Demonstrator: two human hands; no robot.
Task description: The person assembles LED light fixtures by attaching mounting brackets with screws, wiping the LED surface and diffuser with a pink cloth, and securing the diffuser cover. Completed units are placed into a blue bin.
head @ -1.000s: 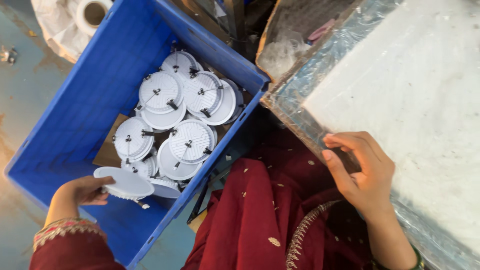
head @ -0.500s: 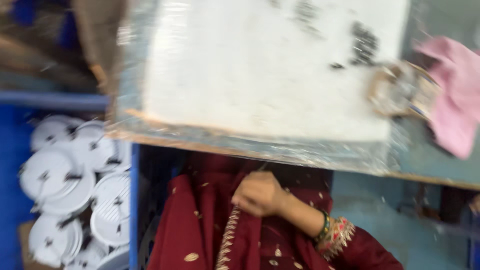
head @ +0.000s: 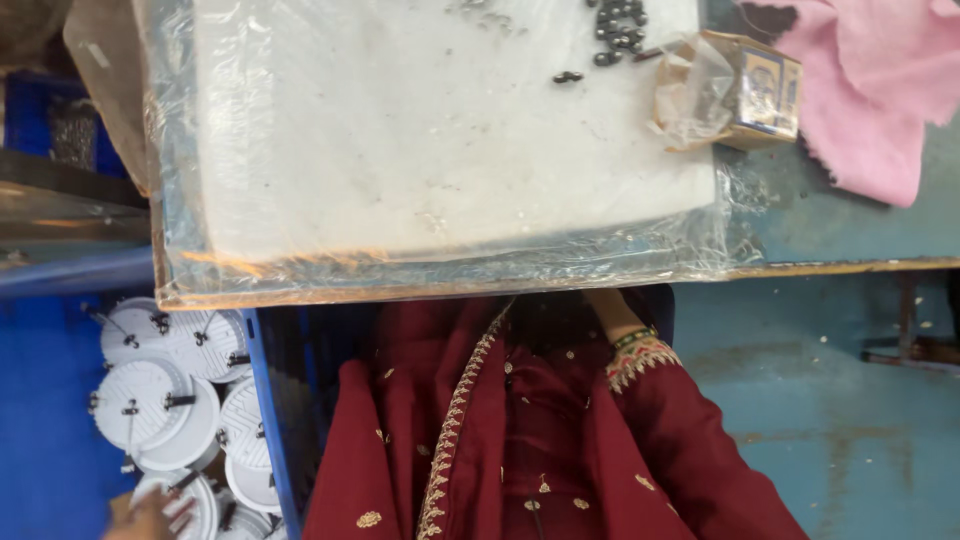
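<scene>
Up top, a white foam slab (head: 440, 130) wrapped in clear film covers most of the worktable (head: 850, 235), with a pink cloth (head: 870, 90) at the far right. Lower left, a blue crate (head: 40, 440) holds round white lamp housings (head: 140, 400). Beside the cloth sits a small cardboard box (head: 755, 90), and dark little screws (head: 620, 25) lie on the slab. Her left hand (head: 150, 515) touches a housing at the bottom edge, blurred, so its hold cannot be judged. Her right hand is hidden under the table edge; only the cuff (head: 640, 355) shows.
</scene>
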